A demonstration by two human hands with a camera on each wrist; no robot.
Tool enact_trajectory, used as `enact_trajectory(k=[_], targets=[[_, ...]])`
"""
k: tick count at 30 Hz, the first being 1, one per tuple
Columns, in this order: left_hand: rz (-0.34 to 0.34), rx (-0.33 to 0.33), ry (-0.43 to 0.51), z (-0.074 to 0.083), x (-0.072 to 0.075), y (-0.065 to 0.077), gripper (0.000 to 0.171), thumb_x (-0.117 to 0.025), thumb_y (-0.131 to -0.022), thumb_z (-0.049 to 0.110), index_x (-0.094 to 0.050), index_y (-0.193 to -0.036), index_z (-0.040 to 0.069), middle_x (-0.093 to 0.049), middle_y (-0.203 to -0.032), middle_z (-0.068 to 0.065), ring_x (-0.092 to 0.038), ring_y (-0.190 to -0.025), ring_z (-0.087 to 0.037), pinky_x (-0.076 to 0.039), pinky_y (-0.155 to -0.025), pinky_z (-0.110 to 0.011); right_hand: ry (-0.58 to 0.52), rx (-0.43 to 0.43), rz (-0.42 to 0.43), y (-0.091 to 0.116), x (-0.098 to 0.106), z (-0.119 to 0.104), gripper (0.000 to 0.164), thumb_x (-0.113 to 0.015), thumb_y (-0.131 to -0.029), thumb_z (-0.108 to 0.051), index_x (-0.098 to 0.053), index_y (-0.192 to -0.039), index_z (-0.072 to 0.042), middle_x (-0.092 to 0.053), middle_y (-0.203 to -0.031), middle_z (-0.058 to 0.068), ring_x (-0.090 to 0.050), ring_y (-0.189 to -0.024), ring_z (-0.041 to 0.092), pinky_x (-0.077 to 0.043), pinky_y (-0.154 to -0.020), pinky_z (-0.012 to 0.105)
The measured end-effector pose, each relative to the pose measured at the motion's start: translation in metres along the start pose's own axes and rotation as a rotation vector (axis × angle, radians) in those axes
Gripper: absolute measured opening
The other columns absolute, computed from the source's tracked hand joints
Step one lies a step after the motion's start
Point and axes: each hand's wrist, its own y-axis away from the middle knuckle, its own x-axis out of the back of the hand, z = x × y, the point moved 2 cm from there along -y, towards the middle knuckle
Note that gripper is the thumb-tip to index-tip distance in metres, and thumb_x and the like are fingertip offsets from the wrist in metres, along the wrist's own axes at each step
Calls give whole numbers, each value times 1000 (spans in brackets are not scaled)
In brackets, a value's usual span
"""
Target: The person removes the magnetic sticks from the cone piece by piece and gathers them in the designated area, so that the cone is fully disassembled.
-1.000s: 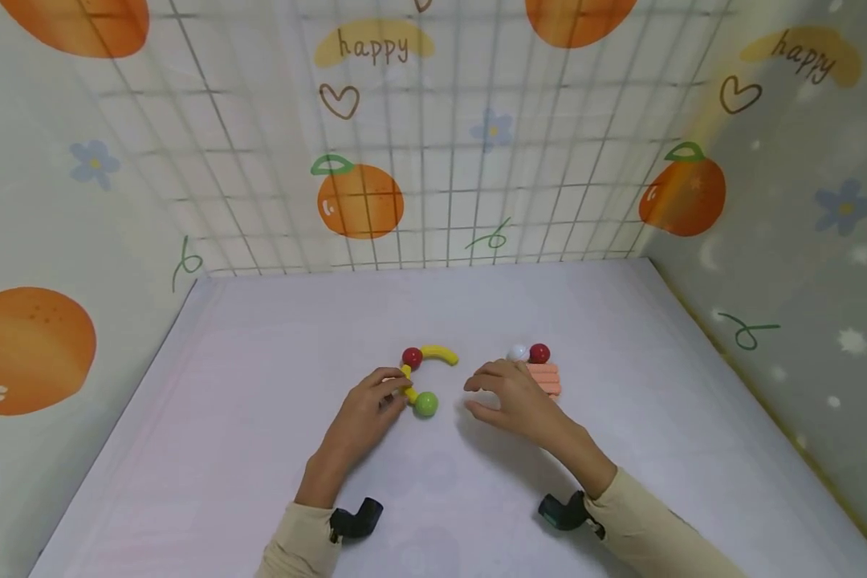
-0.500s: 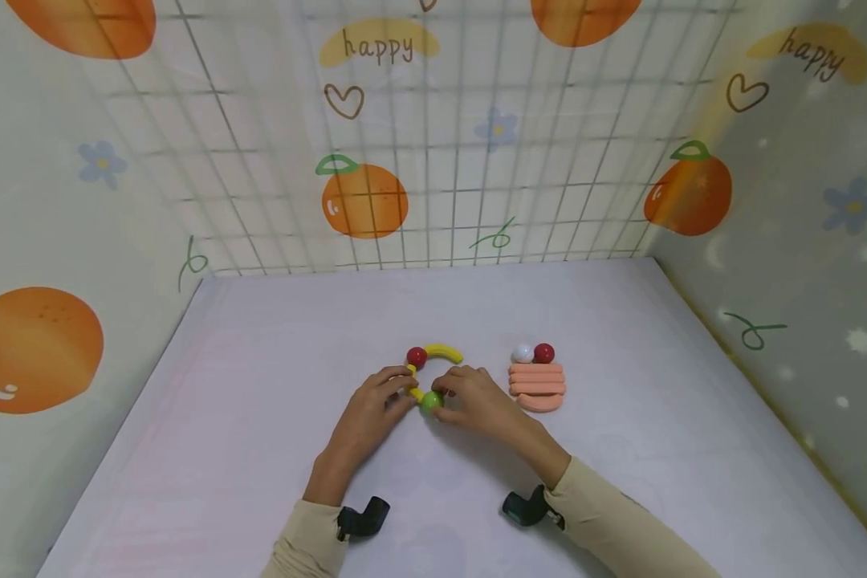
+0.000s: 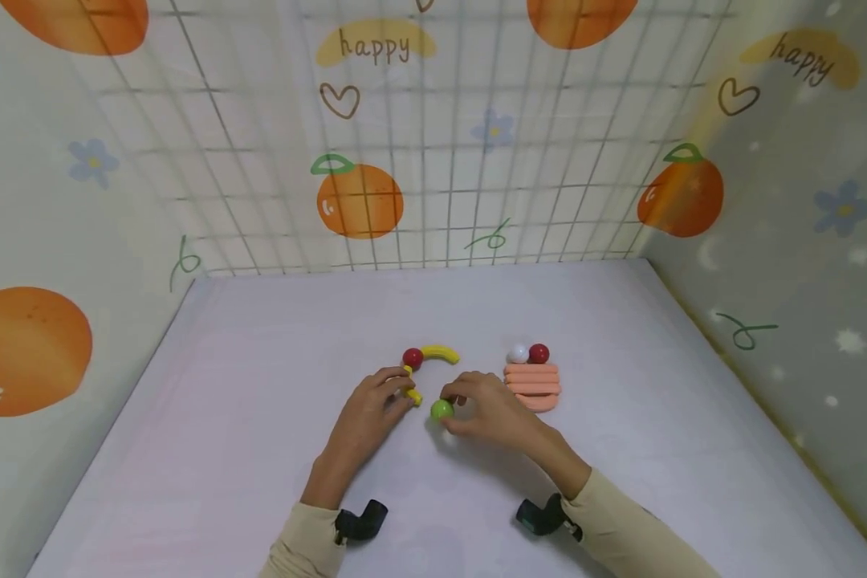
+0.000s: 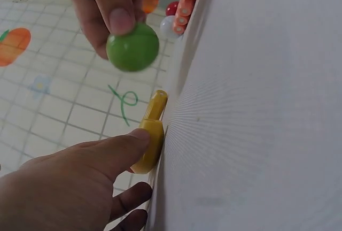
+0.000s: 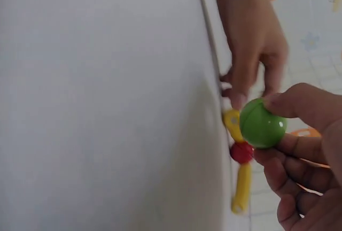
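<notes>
My right hand [image 3: 502, 409] pinches a green ball [image 3: 442, 410] between thumb and fingers, slightly above the table; the right wrist view shows the ball [image 5: 263, 124] up close. My left hand [image 3: 367, 409] holds a short curved yellow stick [image 3: 413, 395] on the table, its thumb lying on the stick's side in the left wrist view. The fingers partly cover this stick. At its far end sits a red ball [image 3: 413, 358], with a second curved yellow stick [image 3: 441, 353] reaching right from it. A gap separates the green ball from the held stick.
Right of my right hand lie several salmon-pink sticks [image 3: 532, 377] side by side. Just behind them rest a white ball [image 3: 518, 354] and another red ball [image 3: 539, 353]. Printed curtains [image 3: 433, 160] stand behind and beside the white table [image 3: 260, 337].
My right hand came in from the right, took hold of the green ball at the held yellow stick's near end, and pulled it away to the right. The left hand has stayed put.
</notes>
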Motion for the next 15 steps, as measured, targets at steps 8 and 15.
enact_trajectory(k=[8,15], targets=[[-35,62,22,1,2,1,23,-78,-89,16,-75,-111,15,-61,-130,3,-59,-106,-16,-53,-88,-33,-5,-19,159,16,42,23,22,-82,-83,-21,-73,-102,-15,-66,-97,-7,-60,-89,16,-53,-77,41],[-27,70,26,1,-1,2,23,-78,-89,16,-75,-112,16,-60,-129,6,-59,-109,-14,-53,-87,-29,9,-66,239,29,79,53,25,-80,-81,-12,-72,-105,-10,-66,-98,0,-62,-88,26,-51,-77,47]])
